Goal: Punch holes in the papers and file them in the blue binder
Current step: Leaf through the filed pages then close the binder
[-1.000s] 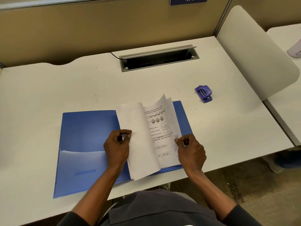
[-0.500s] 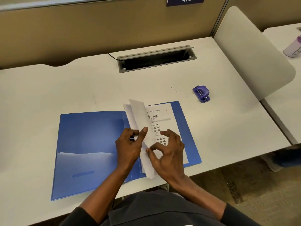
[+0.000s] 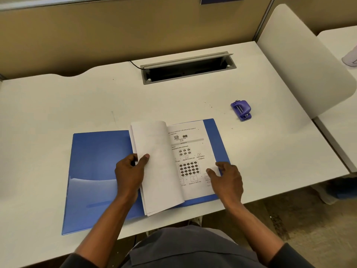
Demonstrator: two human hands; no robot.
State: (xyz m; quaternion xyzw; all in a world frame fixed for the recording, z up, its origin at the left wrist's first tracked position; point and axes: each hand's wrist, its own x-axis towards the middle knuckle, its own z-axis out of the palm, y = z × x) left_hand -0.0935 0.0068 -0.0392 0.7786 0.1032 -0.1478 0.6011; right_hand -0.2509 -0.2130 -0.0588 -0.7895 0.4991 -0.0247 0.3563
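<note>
The left hand (image 3: 131, 172) pinches lifted papers (image 3: 154, 163) over the open binder (image 3: 96, 157) so the right hand (image 3: 229, 179), fingers relaxed, can flatten the sheet (image 3: 190, 151) beneath, probably to seat it.

On the left hand (image 3: 129, 173), fingertips vanish under the lifted papers (image 3: 158, 171); small print (image 3: 190, 158) by the right hand (image 3: 229, 180) is unreadably blurred.

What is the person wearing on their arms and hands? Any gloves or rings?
No gloves, rings or watch show. The left hand and right hand are bare, and so are the forearms. Dark sleeves, the left sleeve and right sleeve, start only near the elbows.
</note>
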